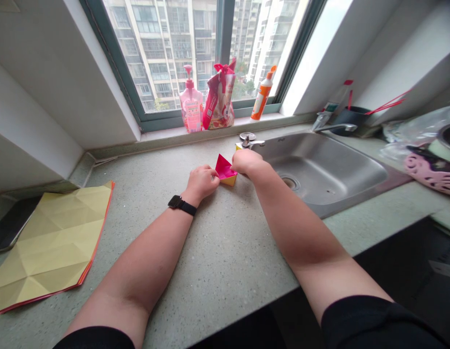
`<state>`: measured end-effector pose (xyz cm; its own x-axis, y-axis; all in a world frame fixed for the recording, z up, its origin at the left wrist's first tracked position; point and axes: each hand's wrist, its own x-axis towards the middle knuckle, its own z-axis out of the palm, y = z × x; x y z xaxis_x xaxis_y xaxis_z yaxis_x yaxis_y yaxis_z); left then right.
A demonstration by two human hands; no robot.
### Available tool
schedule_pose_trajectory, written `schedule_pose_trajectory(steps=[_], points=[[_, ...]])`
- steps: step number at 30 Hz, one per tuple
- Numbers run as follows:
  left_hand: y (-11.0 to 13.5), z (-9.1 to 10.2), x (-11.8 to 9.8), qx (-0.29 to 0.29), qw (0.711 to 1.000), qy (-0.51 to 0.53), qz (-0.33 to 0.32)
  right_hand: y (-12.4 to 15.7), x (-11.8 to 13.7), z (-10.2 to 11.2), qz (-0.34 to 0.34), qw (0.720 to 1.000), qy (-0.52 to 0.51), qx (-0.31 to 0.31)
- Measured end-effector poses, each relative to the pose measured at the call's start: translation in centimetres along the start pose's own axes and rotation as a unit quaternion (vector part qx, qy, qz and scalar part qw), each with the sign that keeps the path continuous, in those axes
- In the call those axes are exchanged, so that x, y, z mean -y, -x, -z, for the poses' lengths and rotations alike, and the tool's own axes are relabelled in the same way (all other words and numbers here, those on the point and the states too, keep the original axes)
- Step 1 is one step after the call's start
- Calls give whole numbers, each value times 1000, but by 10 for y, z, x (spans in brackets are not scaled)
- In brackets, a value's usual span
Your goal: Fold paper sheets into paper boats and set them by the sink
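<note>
In the head view, the left hand (201,183) is curled, fingertips pressing the left side of a pink-and-yellow folded paper piece (225,171) on the speckled stone countertop (225,252). The right hand (247,162) bunches against its other side, the exact grip hidden. A creased yellow paper sheet (52,247) lies well left, and a steel sink (319,169) sits just right of the hands

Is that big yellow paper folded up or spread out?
Spread out: the yellow paper lies flat on the counter, with crease lines showing across it.
</note>
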<state>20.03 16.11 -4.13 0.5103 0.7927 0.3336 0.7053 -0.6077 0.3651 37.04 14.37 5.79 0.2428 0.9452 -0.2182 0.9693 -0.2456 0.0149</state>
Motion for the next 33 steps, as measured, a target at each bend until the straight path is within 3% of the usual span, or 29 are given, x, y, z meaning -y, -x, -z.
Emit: schedule_pose_trajectory(steps=[8,12,16,21,28,33], points=[[-1,-6,8,9,999,35,-39,0,0,0,41,999,-17,2],[-1,-12,10,30,998,3,-53,1,0,1,61,998,-26,-6],[0,-15,9,37,997,-23,-62,-2,-1,-2,47,998,-30,-29],[0,-15,11,3,998,-3,-62,-7,-3,-4,23,998,-37,-48],[-2,-16,14,-7,998,10,-55,-5,-8,1,34,996,-58,-54],[-2,-9,11,-12,999,28,-38,-5,-19,8,17,989,-101,-103]])
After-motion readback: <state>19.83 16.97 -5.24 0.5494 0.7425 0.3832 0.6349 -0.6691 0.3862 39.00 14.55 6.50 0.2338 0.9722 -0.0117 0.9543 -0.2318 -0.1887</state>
